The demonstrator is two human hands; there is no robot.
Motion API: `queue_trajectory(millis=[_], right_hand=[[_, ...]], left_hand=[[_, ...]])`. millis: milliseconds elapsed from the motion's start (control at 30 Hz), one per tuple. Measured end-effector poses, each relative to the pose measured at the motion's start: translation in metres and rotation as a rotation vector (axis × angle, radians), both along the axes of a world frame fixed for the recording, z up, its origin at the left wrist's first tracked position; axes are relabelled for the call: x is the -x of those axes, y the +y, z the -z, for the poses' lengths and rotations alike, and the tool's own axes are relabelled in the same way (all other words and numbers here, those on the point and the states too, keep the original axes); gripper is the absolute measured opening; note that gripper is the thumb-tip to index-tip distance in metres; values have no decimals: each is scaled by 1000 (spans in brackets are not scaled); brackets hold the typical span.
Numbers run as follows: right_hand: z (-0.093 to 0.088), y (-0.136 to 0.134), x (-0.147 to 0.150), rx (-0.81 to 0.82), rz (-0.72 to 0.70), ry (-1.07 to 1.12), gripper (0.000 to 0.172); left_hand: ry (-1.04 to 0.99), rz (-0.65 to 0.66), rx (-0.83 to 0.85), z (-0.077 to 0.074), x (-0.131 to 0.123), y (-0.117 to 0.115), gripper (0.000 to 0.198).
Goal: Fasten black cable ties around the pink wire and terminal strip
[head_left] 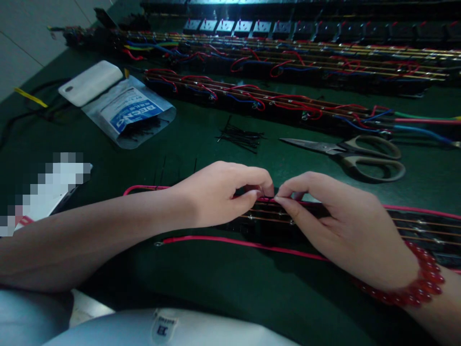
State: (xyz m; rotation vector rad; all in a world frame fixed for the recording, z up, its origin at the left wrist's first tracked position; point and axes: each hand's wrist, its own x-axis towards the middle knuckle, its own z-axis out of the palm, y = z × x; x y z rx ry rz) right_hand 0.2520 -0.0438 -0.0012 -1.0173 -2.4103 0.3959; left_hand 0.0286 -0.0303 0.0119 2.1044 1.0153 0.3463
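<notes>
My left hand (pixel 219 192) and my right hand (pixel 338 221) meet fingertip to fingertip over a long black rail (pixel 410 226) with copper-coloured strips. Both pinch at a thin black cable tie (pixel 266 196) by the red wire (pixel 418 210) along the rail's far edge; its ends are mostly hidden by my fingers. Farther left, several dark tie tails stand up behind my left forearm. A second red wire (pixel 230 241) with a ring terminal (pixel 158 244) lies on the near side, passing under my right hand. A red bead bracelet circles my right wrist.
Beyond my hands lie a pile of black cable ties (pixel 243 137) and scissors (pixel 338 149). An opened plastic bag (pixel 133 113) and a white flat case (pixel 91 81) sit at the left. More wired rails (pixel 245 93) stretch across the back of the green table (pixel 201 298).
</notes>
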Motion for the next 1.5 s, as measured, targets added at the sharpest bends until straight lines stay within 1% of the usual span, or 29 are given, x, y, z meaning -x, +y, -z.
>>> queue_trajectory(millis=[267,500,667,1133,1367,1500], right_hand=[[-2,1,2,7,-3,-3,8],[1,1,1,20,-11,3,8],[-1,0,1,37,-6,0,9],[-1,0,0,9,-18,4,7],[0,1,2,22,-17,8,8],[-2,0,2,56,-5,-11,9]], left_hand=[[2,0,-3,0,-1,1,25],[7,5,-13,1,0,1,25],[0,7,-13,2,0,1,25],[16,8,-2,1,0,1,24],[25,11,-8,1,1,1,25],[35,11,4,1,1,1,25]])
